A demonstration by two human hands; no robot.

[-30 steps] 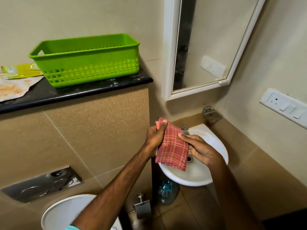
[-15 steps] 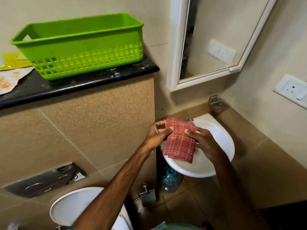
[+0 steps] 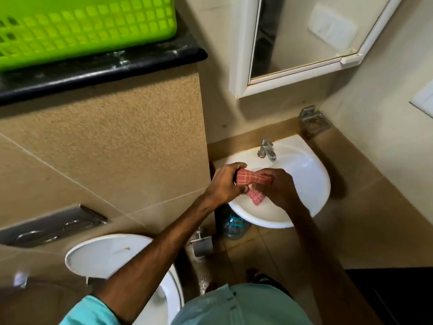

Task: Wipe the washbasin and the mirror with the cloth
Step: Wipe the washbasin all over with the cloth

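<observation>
Head cam looks down into a bathroom corner, and both hands are bunched together right over the washbasin (image 3: 311,174). The left hand (image 3: 225,184) has its fingers curled around 1 end of the cloth (image 3: 254,178), and the right hand (image 3: 278,188) grips the other end, so the cloth is held between the 2 of them. It's a red checked cloth, folded or scrunched into a short band, with a corner poking out below the hands. It sits above the left side of the bowl, and I can't tell if it touches the porcelain. The basin is a small white corner one with a chrome tap (image 3: 267,150) at the back, just behind the hands. The mirror (image 3: 304,31) hangs on the wall above in a white frame, well apart from the cloth, and reflects a pale wall with a switch plate. A metal holder (image 3: 314,120) is fixed to the wall just behind the basin's right rear edge. On the left, a bright green basket (image 3: 82,26) sits on a black stone shelf (image 3: 140,64) above tan tiles. Lower down there's a metal flush plate (image 3: 54,227) and a white toilet lid (image 3: 110,254). A clear plastic bottle (image 3: 234,227) stands on the floor under the basin, with a small metal fitting (image 3: 202,245) just left of it. The person's teal shirt (image 3: 241,306) fills the bottom of the shot.
</observation>
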